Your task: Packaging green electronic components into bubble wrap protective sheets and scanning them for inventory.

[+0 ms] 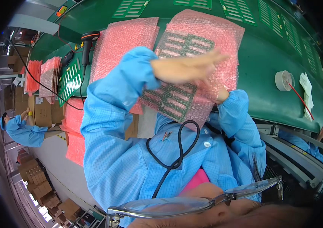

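Note:
A pink bubble-wrap bag (202,102) with a green circuit board (174,99) showing through it lies tilted in front of me, its lower end over the table's near edge. My left hand (186,69) reaches across the bag from the left, fingers stretched out and smeared by motion; whether it touches the film I cannot tell. My right hand (220,95) is at the bag's right side, its fingers hidden by the film and my left hand. More pink bubble-wrap bags (195,21) lie beneath and beyond.
A stack of pink bubble bags (125,38) lies left of centre, beside a handheld scanner (87,47) and a loose green board (70,83). Several boards (239,10) line the green table's far side. At right are a round white container (284,80) and a white tissue (306,93). A co-worker (24,129) stands far left.

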A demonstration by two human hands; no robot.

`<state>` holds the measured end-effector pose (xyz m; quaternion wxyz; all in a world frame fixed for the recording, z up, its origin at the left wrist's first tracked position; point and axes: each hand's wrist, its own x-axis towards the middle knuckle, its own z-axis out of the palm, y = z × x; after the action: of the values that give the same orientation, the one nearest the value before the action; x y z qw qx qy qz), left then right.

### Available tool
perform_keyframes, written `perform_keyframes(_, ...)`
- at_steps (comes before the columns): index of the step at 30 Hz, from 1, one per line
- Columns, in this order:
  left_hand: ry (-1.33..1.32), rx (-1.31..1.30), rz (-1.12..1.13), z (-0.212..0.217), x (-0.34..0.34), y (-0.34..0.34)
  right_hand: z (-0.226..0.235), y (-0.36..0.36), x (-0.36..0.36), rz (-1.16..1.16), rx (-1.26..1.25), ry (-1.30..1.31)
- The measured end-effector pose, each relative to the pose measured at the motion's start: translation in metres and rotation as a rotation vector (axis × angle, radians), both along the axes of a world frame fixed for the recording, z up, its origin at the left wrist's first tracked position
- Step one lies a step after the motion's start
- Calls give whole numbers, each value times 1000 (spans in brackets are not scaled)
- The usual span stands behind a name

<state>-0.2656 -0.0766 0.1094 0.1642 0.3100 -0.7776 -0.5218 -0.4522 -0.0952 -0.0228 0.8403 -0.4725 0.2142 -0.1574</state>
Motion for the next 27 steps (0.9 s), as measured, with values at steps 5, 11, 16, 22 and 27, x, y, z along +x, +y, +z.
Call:
perform_keyframes(5,-39,29,789,-8,86,27,9,5,9,-151,-132,47)
perform_keyframes(11,5,116,1095,-108,132,82,15,5,9,-134,-27,278)
perform_keyframes(16,189,255,1035,-100,109,85,36,18,13,-313,168,340)
perform_keyframes(22,405,609,946,-88,87,83,56,-5,-19,-14,-51,432)
perform_keyframes(27,880,632,924,-104,86,36,52,-1,-23,235,-325,638)
